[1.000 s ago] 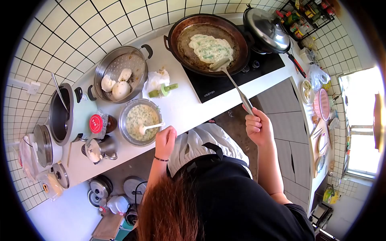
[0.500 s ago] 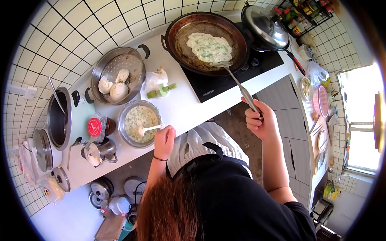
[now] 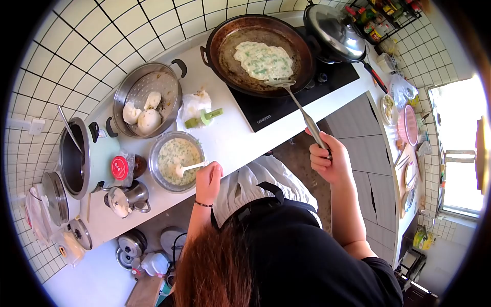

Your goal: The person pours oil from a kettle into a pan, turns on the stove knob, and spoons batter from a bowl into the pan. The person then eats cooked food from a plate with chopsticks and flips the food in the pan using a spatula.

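My right hand (image 3: pixel 330 156) is wrapped round the grip of a metal spatula (image 3: pixel 302 110). The spatula's slotted head lies in a wide dark pan (image 3: pixel 220 69), at the near edge of a pale pancake (image 3: pixel 263 61) with green flecks. Closed at the counter's front edge, my left hand (image 3: pixel 208 183) meets the handle end of a white spoon (image 3: pixel 193 167); my fingers partly hide that end. The spoon's head sits in a bowl (image 3: pixel 156 176) of pale batter (image 3: pixel 174 153) with green bits.
The pan stands on a black cooktop (image 3: pixel 261 112) beside a lidded wok (image 3: pixel 335 33). Left are a steamer pot (image 3: pixel 169 82) with white buns (image 3: pixel 149 122), a green plastic tool (image 3: pixel 204 117), a red-lidded jar (image 3: pixel 120 168) and a deep pot (image 3: pixel 99 153). A pink basket (image 3: pixel 407 125) stands right.
The view has shifted slightly, so the bowl and pots on the left sit a little lower. The spatula stays at the pancake's edge, and both hands keep nearly the same pose.
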Demonstrator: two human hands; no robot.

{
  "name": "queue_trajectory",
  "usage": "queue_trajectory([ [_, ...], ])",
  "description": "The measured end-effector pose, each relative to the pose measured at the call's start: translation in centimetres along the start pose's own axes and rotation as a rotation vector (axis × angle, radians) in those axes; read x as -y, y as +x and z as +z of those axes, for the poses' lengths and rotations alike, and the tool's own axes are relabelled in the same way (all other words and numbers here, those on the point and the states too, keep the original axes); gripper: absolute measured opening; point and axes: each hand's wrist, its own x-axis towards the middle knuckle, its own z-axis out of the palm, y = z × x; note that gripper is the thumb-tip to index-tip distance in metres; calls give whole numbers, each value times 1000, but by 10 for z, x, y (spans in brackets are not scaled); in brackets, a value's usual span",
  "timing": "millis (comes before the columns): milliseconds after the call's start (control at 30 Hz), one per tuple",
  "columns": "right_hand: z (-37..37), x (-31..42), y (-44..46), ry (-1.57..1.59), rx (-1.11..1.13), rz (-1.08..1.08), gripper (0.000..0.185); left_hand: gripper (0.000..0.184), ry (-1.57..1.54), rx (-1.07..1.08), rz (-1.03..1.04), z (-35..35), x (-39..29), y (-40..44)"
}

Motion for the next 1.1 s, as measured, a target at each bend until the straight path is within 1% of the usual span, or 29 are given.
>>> queue_trajectory([
  [67, 4, 1, -5, 4, 9, -7, 28, 29, 1, 1, 4, 1, -1, 2],
  [167, 0, 0, 4, -44, -70, -57, 27, 29, 3, 11, 16, 3, 0, 4],
  [367, 0, 1, -1, -152, -159, -107, 16, 30, 6, 3, 14, 2, 3, 4],
  [667, -3, 2, 2, -167, -177, -126, 15, 30, 9, -10, 2, 1, 5, 1],
  [767, -3, 0, 1, -190, -165, -151, 15, 29, -4, -24, -19, 1, 3, 1],
  [833, -7, -4, 0, -147, -116, -174, 16, 29, -31, -21, -5, 4, 7, -2],
  [867, -10, -9, 0, -130, -73, -191, 17, 31, -86, 5, -30, 6, 8, -1],
  [900, -7, -14, -1, -130, -85, -216, 16, 30, -123, 57, -76, 8, 7, -1],
  [933, -8, -22, 1, -154, -90, -240, 16, 30, -102, 114, -78, 12, 0, 2],
  [967, -11, -28, 2, -178, -82, -259, 20, 30, -77, 168, -80, 18, -11, 6],
  [1000, -14, -32, 0, -175, -12, -272, 21, 30, -95, 227, -104, 26, -25, 10],
  [1033, -15, -35, 1, -164, 5, -274, 24, 25, -91, 310, -137, 35, -36, 15],
  [1067, -13, -39, -1, -150, 24, -271, 25, 25, -202, 379, -123, 48, -48, 20],
  [1100, -11, -43, -3, -138, 46, -270, 26, 30, -313, 446, -112, 63, -59, 26],
])
